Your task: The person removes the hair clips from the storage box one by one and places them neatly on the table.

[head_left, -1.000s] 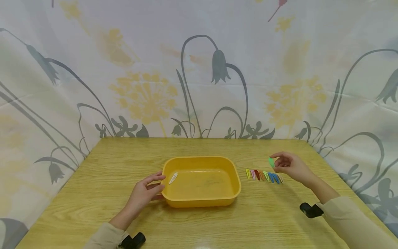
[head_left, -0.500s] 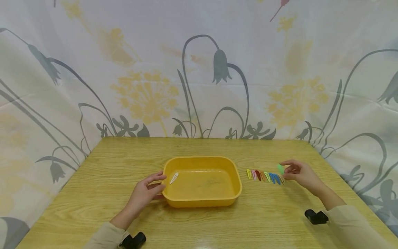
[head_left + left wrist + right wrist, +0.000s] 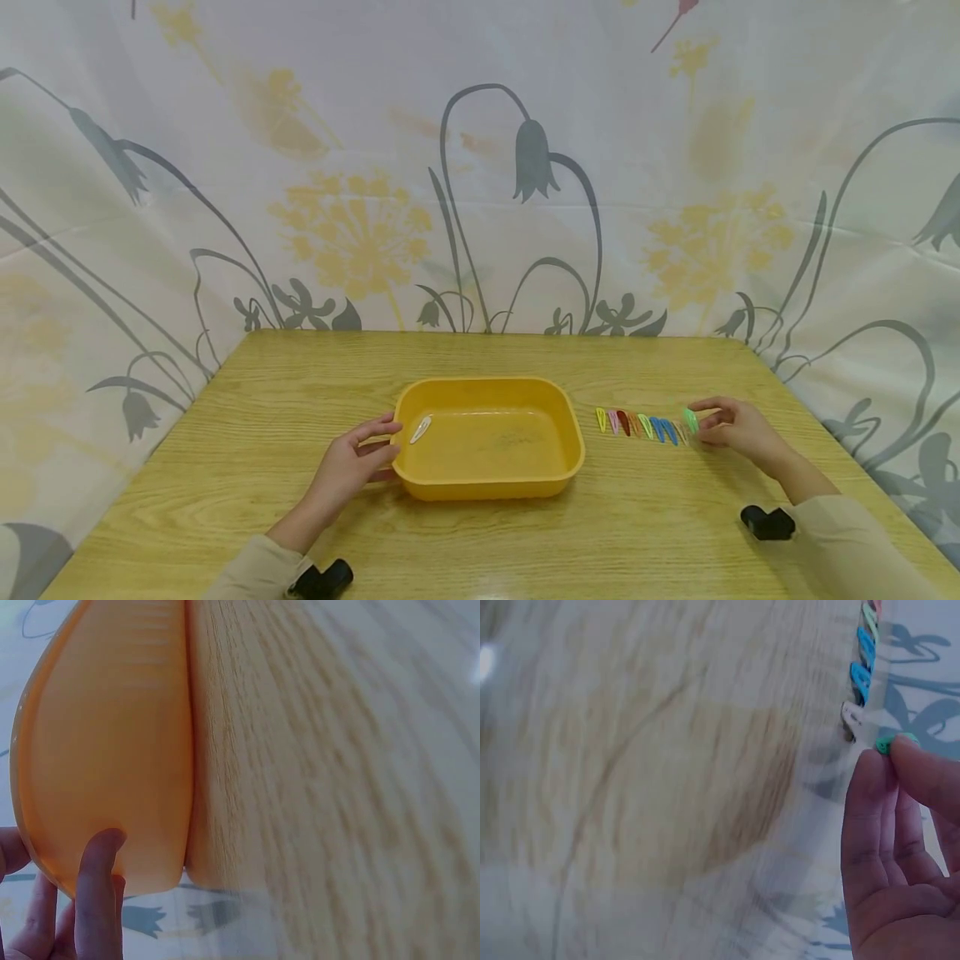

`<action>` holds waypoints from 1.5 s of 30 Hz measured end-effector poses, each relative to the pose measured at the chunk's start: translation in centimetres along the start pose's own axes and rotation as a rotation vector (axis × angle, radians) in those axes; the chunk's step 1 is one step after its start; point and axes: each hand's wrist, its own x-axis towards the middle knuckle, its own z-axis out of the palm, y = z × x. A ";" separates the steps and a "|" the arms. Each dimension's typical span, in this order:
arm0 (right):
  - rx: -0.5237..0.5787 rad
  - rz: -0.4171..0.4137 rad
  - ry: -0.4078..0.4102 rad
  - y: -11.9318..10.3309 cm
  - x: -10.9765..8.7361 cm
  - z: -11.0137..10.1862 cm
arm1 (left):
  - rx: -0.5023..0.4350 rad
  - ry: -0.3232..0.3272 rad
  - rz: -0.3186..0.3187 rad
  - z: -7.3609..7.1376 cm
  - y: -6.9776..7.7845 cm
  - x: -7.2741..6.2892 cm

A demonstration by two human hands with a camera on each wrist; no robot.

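Note:
My left hand (image 3: 347, 463) holds the left rim of a yellow plastic basin (image 3: 487, 482). In the left wrist view a digit (image 3: 99, 889) lies against the basin's outer wall, and other fingers reach over the rim. One white snap hair clip (image 3: 421, 429) lies inside, near the left end. To the right, my right hand (image 3: 738, 432) pinches a green hair clip (image 3: 691, 419) between thumb and fingertips, low at the right end of a row of hair clips (image 3: 646, 426). The right wrist view shows this green clip (image 3: 886, 744) partly covered by the fingertips.
The row on the wooden table (image 3: 487, 542) holds several clips in yellow, pink, red, orange, green, blue and beige. Behind the table hangs a flower-printed cloth (image 3: 480, 208). Black wrist cameras sit at both sleeves.
My right hand has moved right and down with the green hair clip, from above the row to its right end. My left hand stays on the basin.

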 end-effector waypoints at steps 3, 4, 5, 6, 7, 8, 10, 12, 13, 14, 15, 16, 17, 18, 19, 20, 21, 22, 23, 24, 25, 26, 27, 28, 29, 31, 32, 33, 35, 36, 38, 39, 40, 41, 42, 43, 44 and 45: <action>-0.010 0.034 -0.019 0.4 0.0 -0.3 | 0.003 -0.001 -0.001 0.0 0.0 0.0; -0.018 0.041 -0.023 0.6 0.0 -0.3 | 0.004 -0.003 0.000 0.0 0.0 0.0; -0.024 0.046 -0.025 0.7 0.0 -0.4 | 0.005 -0.005 0.000 0.0 0.1 0.0; -0.028 0.052 -0.025 0.9 0.0 -0.4 | 0.006 -0.006 0.000 0.0 0.1 0.0; -0.027 0.057 -0.024 1.0 0.0 -0.4 | 0.006 -0.008 0.001 0.0 0.1 0.0; -0.024 0.063 -0.025 1.0 0.0 -0.4 | 0.006 -0.009 0.002 0.0 0.1 0.0; -0.032 0.065 -0.030 1.2 0.1 -0.4 | 0.008 -0.010 0.003 0.0 0.1 0.1; -0.046 0.071 -0.032 1.2 0.2 -0.4 | 0.007 -0.009 0.003 0.0 0.2 0.1; -0.056 0.072 -0.035 1.1 0.2 -0.4 | 0.005 -0.008 0.002 0.1 0.2 0.1; -0.064 0.070 -0.039 1.1 0.3 -0.4 | 0.003 -0.007 0.001 0.1 0.2 0.1; -0.072 0.069 -0.042 1.1 0.3 -0.4 | 0.002 -0.007 0.001 0.1 0.2 0.1; -0.080 0.066 -0.045 1.0 0.3 -0.5 | 0.000 -0.006 0.001 0.1 0.2 0.1; -0.084 0.065 -0.047 1.0 0.4 -0.5 | -0.001 -0.007 0.002 0.1 0.2 0.1; -0.093 0.062 -0.051 1.0 0.4 -0.5 | -0.001 -0.007 0.003 0.1 0.3 0.1; -0.099 0.063 -0.052 0.9 0.4 -0.5 | -0.001 -0.009 0.003 0.1 0.3 0.1; -0.103 0.062 -0.053 0.9 0.4 -0.5 | 0.000 -0.010 0.004 0.1 0.3 0.1; -0.112 0.062 -0.053 0.8 0.4 -0.5 | 0.001 -0.012 0.005 0.1 0.3 0.1; -0.122 0.057 -0.053 0.8 0.4 -0.5 | 0.002 -0.012 0.006 0.1 0.3 0.1; -0.129 0.054 -0.055 0.8 0.4 -0.6 | 0.002 -0.013 0.005 0.1 0.3 0.1; -0.139 0.050 -0.056 0.7 0.4 -0.6 | 0.000 -0.012 0.004 0.1 0.3 0.1; -0.146 0.051 -0.055 0.6 0.4 -0.6 | 0.001 -0.012 0.003 0.1 0.3 0.1; -0.150 0.049 -0.055 0.4 0.5 -0.6 | 0.001 -0.010 0.002 0.1 0.3 0.1; -0.156 0.045 -0.053 0.2 0.5 -0.5 | 0.001 -0.009 0.001 0.1 0.3 0.1; -0.158 0.038 -0.050 -0.1 0.6 -0.5 | 0.001 -0.008 0.000 0.1 0.3 0.1; -0.159 0.033 -0.048 -0.5 0.7 -0.4 | 0.002 -0.007 0.000 0.1 0.3 0.1; -0.165 0.013 -0.041 -1.2 0.9 -0.3 | 0.002 -0.003 -0.001 0.1 0.2 0.1; -0.166 0.000 -0.037 -1.5 1.0 -0.3 | 0.002 -0.001 -0.001 0.1 0.2 0.1; -0.169 -0.015 -0.032 -1.8 1.1 -0.2 | 0.002 0.000 -0.002 0.1 0.2 0.1; -0.179 -0.040 -0.028 -2.4 1.4 -0.1 | 0.003 0.002 -0.002 0.1 0.1 0.1; -0.185 -0.052 -0.026 -2.7 1.5 -0.1 | 0.002 0.003 -0.002 0.1 0.1 0.2; -0.190 -0.069 -0.020 -3.4 1.8 0.1 | 0.002 0.002 -0.001 0.1 0.1 0.2; -0.195 -0.076 -0.018 -3.7 1.9 0.2 | 0.001 0.002 -0.001 0.1 0.1 0.2; -0.197 -0.084 -0.020 -4.0 2.1 0.3 | 0.000 0.002 -0.002 0.1 0.1 0.2; -0.199 -0.091 -0.021 -4.4 2.2 0.4 | -0.002 0.001 -0.004 0.1 0.1 0.2; -0.200 -0.092 -0.022 -4.7 2.3 0.5 | -0.004 0.001 -0.006 0.1 0.1 0.1; -0.200 -0.096 -0.025 -5.0 2.5 0.7 | -0.005 0.003 -0.009 0.1 0.1 0.1; -0.199 -0.100 -0.028 -5.4 2.6 0.9 | -0.005 0.005 -0.011 0.1 0.1 0.1; -0.197 -0.103 -0.032 -5.7 2.8 1.0 | -0.005 0.008 -0.015 0.1 0.1 0.1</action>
